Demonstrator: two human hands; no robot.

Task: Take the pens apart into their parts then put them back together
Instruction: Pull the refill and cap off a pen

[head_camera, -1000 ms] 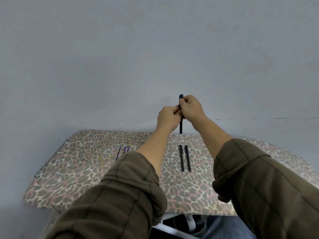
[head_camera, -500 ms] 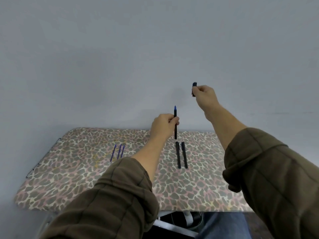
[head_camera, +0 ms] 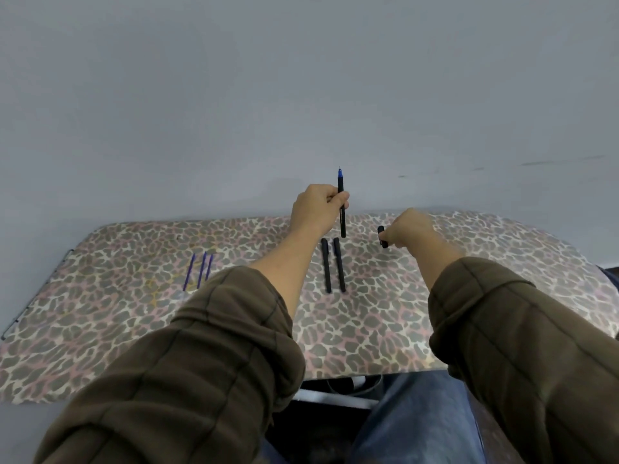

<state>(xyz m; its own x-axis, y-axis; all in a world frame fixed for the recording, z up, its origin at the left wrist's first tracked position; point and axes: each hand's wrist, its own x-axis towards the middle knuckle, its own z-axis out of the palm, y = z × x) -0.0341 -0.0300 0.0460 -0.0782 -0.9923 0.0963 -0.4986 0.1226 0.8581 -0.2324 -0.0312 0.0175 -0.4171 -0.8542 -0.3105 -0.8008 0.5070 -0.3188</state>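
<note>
Left grip pinches an uncapped pen upright above the leopard-print surface; right grip pinches a black cap near two lying pens.

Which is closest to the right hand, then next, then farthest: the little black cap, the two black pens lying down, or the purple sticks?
1. The black cap: held in the right hand itself.
2. The two black pens: lying to its left, nearer the middle.
3. The purple sticks: farthest left.

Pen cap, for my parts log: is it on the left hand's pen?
No, the right hand pinches the cap, apart from the bare-tipped pen in the left hand.
</note>
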